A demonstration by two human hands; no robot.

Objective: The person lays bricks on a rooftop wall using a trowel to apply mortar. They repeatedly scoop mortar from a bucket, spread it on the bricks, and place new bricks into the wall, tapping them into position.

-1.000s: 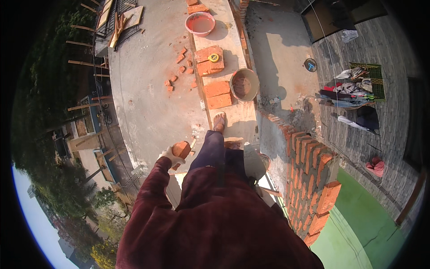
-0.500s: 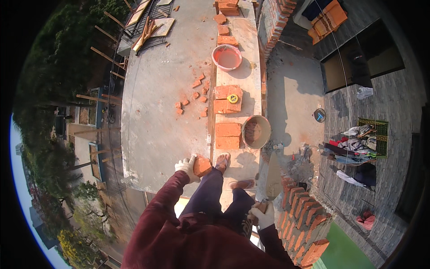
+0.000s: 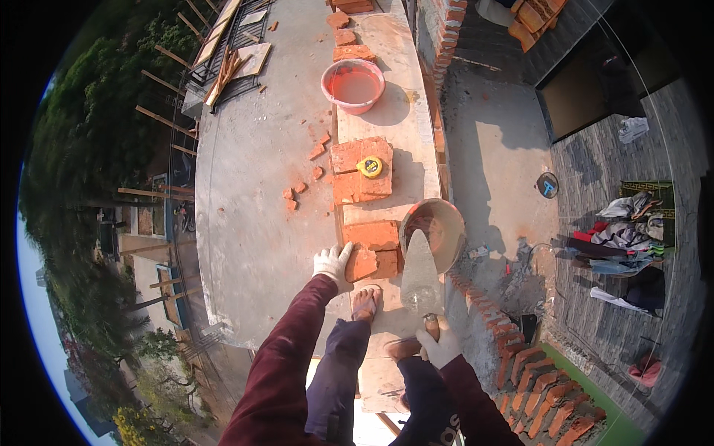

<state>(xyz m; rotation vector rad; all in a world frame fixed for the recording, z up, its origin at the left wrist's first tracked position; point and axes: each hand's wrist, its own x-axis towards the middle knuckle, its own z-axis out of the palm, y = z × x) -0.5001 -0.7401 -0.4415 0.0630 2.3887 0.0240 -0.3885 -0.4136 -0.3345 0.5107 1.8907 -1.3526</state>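
While the left hand, in a white glove, is closed on the near end of a broken brick, with the fingers along one edge and the thumb side at the other, the right hand, gloved likewise, is wrapped around the handle of a trowel. The broken brick overlaps the left part of a pair of bricks on a pale ledge; whether it rests on them or is held just above cannot be told. The trowel's blade points away from the body, its tip overlapping the rim of a bucket in this view; contact is unclear. Beyond the pair lies a stack of bricks bearing a yellow tape measure, and farther along stands a pink basin. Brick chips are scattered on the grey floor to the left. A sandalled foot stands just below the broken brick, and a brick wall rises at lower right.
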